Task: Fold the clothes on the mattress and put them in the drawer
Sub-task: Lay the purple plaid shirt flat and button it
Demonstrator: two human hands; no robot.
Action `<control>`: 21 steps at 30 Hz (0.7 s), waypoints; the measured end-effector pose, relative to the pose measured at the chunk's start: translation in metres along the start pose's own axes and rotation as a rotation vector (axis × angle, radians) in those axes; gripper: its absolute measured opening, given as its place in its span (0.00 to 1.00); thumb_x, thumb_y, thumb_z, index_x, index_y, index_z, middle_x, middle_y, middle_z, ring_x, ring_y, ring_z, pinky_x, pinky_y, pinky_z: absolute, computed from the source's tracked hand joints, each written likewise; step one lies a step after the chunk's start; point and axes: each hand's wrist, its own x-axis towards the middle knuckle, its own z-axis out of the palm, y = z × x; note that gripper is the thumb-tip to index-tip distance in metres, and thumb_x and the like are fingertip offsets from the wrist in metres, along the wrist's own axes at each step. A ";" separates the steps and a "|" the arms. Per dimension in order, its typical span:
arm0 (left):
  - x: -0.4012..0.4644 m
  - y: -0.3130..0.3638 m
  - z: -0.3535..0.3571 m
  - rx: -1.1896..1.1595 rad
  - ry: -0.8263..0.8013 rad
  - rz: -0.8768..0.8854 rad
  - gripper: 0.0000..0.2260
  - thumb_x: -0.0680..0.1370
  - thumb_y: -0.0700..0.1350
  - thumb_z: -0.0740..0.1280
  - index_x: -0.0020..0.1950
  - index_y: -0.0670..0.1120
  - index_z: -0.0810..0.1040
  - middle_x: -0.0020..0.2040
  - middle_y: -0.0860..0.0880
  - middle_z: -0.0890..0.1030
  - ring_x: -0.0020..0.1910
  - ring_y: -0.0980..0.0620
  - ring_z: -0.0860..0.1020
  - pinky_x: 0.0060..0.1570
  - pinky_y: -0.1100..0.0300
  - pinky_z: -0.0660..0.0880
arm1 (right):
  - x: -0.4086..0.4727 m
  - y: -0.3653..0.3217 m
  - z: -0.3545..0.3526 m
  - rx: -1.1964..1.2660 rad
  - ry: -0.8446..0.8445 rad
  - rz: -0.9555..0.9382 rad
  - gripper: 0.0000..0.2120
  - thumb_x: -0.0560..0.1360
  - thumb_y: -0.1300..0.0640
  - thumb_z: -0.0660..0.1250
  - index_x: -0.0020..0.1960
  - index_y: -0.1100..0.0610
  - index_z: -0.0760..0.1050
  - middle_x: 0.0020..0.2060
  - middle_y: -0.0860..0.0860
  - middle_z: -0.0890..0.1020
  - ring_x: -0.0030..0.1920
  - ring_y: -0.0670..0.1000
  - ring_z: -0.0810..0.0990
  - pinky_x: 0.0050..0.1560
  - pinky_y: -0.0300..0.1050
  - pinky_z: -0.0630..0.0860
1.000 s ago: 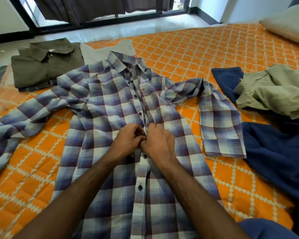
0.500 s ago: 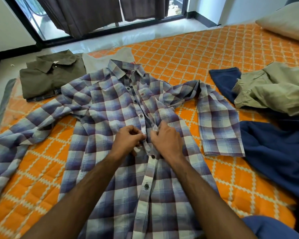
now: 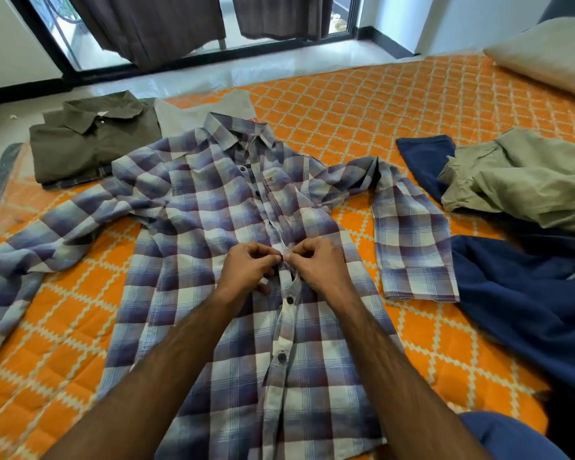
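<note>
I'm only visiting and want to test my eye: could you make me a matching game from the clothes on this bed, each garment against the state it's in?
Things:
1. plaid shirt
2. olive shirt
3. khaki garment
4. navy garment

States:
A. neatly folded, far left
B. crumpled, lying on another garment
C. spread flat, both hands pinching its button placket
D. spread loosely at the right, partly covered

Pairs: 1-C, 2-A, 3-B, 4-D. The left hand and right hand meet at the placket.

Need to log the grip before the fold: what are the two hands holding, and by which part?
Both hold the plaid shirt at its front button placket, mid-chest. The left hand and right hand each pinch an edge of the placket there.
</note>
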 end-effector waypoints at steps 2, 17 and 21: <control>0.000 -0.001 0.000 -0.011 -0.002 -0.003 0.04 0.78 0.41 0.71 0.52 0.42 0.83 0.46 0.42 0.84 0.41 0.49 0.82 0.33 0.54 0.80 | -0.001 0.000 0.001 -0.012 0.011 -0.011 0.04 0.77 0.54 0.73 0.45 0.53 0.84 0.37 0.44 0.84 0.38 0.39 0.80 0.35 0.32 0.70; 0.010 -0.003 -0.005 -0.082 -0.038 -0.087 0.02 0.77 0.38 0.73 0.49 0.41 0.84 0.44 0.42 0.84 0.39 0.51 0.80 0.31 0.55 0.81 | 0.000 0.008 0.016 0.108 0.084 0.062 0.04 0.76 0.56 0.75 0.50 0.54 0.85 0.42 0.45 0.85 0.44 0.41 0.83 0.40 0.31 0.75; 0.010 -0.002 -0.006 -0.098 -0.044 -0.110 0.04 0.77 0.37 0.72 0.51 0.40 0.83 0.45 0.44 0.84 0.39 0.51 0.81 0.30 0.56 0.81 | 0.003 0.010 0.015 0.270 0.016 0.119 0.04 0.77 0.61 0.72 0.49 0.56 0.87 0.45 0.49 0.87 0.48 0.47 0.85 0.51 0.43 0.82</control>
